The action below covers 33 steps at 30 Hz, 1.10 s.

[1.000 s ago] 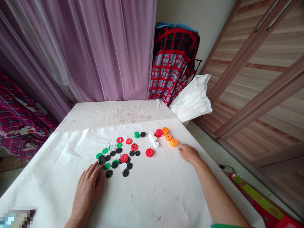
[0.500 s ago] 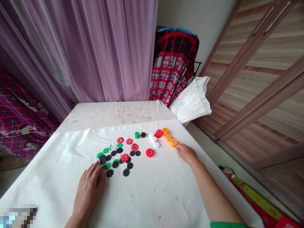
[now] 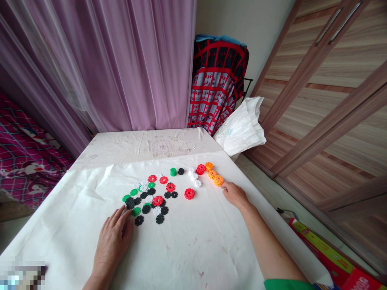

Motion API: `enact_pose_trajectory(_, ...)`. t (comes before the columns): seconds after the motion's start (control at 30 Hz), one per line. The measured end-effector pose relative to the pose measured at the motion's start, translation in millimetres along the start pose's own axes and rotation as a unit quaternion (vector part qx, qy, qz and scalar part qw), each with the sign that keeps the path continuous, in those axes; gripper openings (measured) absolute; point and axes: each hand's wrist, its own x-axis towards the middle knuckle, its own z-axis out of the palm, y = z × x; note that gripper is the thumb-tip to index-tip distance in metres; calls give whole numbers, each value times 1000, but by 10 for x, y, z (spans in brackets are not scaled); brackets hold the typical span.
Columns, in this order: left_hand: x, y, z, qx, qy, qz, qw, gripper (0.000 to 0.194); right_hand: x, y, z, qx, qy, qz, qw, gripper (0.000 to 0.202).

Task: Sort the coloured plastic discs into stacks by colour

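Note:
Flower-shaped plastic discs lie on the white-covered table. My left hand (image 3: 113, 237) rests palm down with fingers stretched out, its fingertips touching or close to a black disc (image 3: 130, 203) at the left edge of the loose group. My right hand (image 3: 236, 195) has its fingers curled together, the tips against the right side of an orange disc stack (image 3: 218, 180). Anything inside those fingers is hidden. Beside this stack are more orange discs (image 3: 209, 166), a red stack (image 3: 200, 169) and white discs (image 3: 197, 183). Another red stack (image 3: 189, 193) stands apart, nearer me.
A green stack (image 3: 173, 172) and a black stack (image 3: 181, 171) stand behind the loose discs. At the table's far right corner leans a white bag (image 3: 240, 129). A wardrobe (image 3: 332, 121) is on the right, purple curtains (image 3: 145, 64) behind.
The whole view has shifted slightly. Both hands and the discs keep their places relative to each other.

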Motion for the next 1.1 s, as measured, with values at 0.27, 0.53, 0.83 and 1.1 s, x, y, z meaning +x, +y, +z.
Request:
enact_pose_trajectory(0.27, 20, 110, -71, -15, -9, -8, 1000, 38, -235, -60, 436, 36, 136, 1, 990, 25)
enact_pose_trajectory(0.53, 35, 151, -99, -23, -37, -28, 999, 41, -548, -544, 701, 106, 186, -176, 961, 27)
enact_pose_trajectory(0.83, -4, 528, -46, -13, -49, 73, 996, 51, -601, -792, 704, 63, 171, -245, 952, 28)
enact_pose_trajectory(1.1, 2, 766, -12, -34, -55, 96, 993, 36, -615, -813, 646, 54, 160, -225, 960, 26)
